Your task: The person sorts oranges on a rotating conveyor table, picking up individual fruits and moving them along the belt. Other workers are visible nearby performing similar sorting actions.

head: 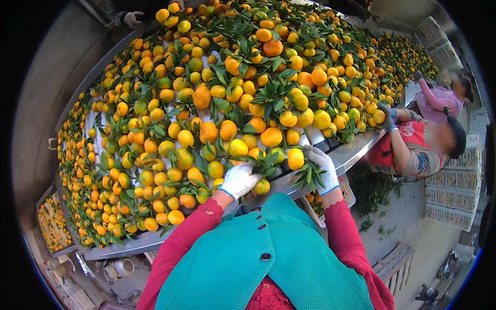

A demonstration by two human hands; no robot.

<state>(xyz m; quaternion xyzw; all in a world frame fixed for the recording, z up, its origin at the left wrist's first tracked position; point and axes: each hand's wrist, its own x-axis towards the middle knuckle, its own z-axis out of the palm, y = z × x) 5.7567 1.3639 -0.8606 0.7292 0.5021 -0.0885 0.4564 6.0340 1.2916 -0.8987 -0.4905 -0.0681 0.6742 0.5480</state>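
Both my hands wear white knit gloves with blue cuffs, over the near edge of a roller conveyor [317, 135] heaped with mandarins. My left hand [238, 180] has its fingers closed at a leafy mandarin sprig [267, 163]. A yellow-green mandarin [262, 186] hangs just below those fingertips. To the right, my right hand [324, 166] grips a leafy twig [309, 176], its leaves drooping over the metal edge. An orange mandarin [295, 159] sits against its fingers. The glove hides where the stem is pinched.
A metal rail [354, 153] borders the conveyor. Beyond it, a person in a red vest [399, 143] and one in pink [438, 99] reach in. A gloved hand [133, 19] shows at upper left. Crates [451, 186] stand stacked right; a crate [347, 190] sits below the rail.
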